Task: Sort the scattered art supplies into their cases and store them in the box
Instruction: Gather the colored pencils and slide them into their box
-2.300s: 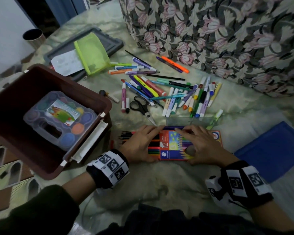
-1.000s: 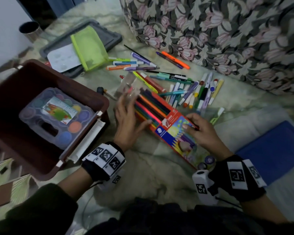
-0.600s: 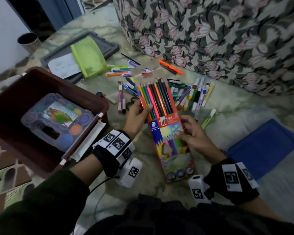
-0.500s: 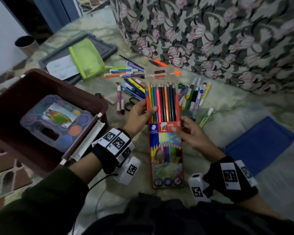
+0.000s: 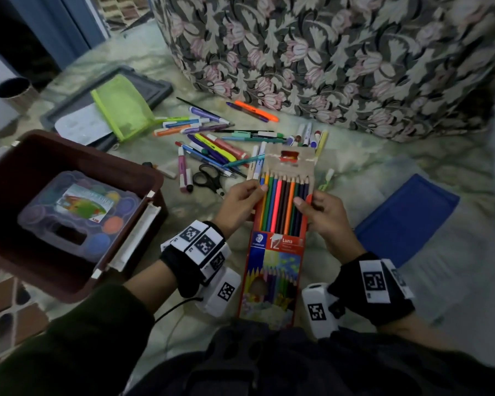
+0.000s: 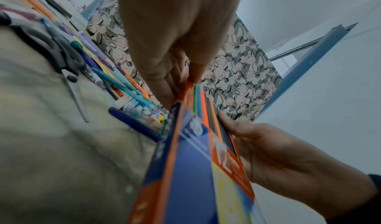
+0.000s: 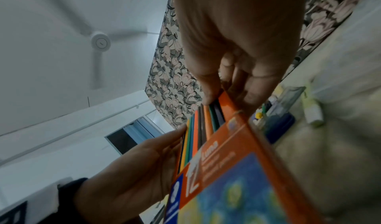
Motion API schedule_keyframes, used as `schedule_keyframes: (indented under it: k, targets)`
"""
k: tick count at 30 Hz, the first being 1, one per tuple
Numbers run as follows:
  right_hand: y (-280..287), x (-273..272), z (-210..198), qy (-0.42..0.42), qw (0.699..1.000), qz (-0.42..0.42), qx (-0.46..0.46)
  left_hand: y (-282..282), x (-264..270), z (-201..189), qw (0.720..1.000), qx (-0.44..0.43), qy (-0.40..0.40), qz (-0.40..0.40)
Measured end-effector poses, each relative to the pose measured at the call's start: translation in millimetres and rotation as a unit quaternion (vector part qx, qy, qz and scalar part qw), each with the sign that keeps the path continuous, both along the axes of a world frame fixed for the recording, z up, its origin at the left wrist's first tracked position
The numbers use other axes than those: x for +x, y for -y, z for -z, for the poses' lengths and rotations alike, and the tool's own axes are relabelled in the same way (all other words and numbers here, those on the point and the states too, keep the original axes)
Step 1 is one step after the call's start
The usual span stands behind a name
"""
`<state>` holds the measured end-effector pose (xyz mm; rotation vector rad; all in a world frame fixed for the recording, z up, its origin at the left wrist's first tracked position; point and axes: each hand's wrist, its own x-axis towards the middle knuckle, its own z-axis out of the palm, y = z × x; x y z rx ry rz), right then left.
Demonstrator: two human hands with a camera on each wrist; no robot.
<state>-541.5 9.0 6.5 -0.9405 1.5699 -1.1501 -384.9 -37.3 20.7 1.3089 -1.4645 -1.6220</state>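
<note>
**Both hands raised, gripping from either side**

The left hand (image 5: 238, 202) is held up in front of the body, fingers curled and thumb pressed inward in a side grip, its forearm in a dark sleeve angling in from the lower left. The right hand (image 5: 325, 214) mirrors it opposite, thumb on top and fingers curled beneath. Both wrists wear black bands with white marker tags, level with each other.

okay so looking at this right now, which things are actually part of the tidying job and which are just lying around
Part of the job:
- orange cardboard pencil box, held by left hand and right hand
- coloured pencils in it
- loose markers and pens
- black-handled scissors
- lime mesh pouch
- maroon plastic storage box

Lying about:
- floral upholstery
- blue flat lid
- metal cup
</note>
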Motion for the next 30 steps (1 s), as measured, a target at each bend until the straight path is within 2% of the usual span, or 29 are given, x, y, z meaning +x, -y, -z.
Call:
schedule_keyframes:
  k: [4, 8, 13, 17, 23, 26, 30]
  targets:
    - [-12.2, -10.7, 11.6, -0.013, 0.998, -0.044, 0.043, -8.8, -5.8, 10.8, 0.998, 0.038, 0.02, 0.04]
    - [-18.5, -17.1, 23.7, -0.032, 0.996, -0.028, 0.076, -25.2, -9.0, 27.5, 0.995, 0.071, 0.055, 0.036]
    - [-18.0, -17.4, 27.3, 0.007, 0.995, -0.029, 0.099, -38.9, -2.2, 38.4, 0.994, 0.079, 0.076, 0.019]
    - [-22.4, -15.3, 31.1, 0.041, 0.992, -0.046, 0.113, -48.6, 5.3, 42.3, 0.994, 0.093, 0.046, -0.017]
    - [-29.8, -11.5, 40.6, 0.08, 0.985, -0.065, 0.14, -54.7, 15.2, 52.2, 0.991, 0.078, 0.081, -0.079]
    - [-32.4, -11.1, 41.5, 0.112, 0.983, -0.047, 0.135, -52.4, 20.2, 50.2, 0.993, 0.064, 0.072, -0.069]
    - [-36.6, -7.3, 39.5, 0.11, 0.987, -0.021, 0.113, -47.4, 22.9, 48.6, 0.995, 0.06, 0.067, -0.039]
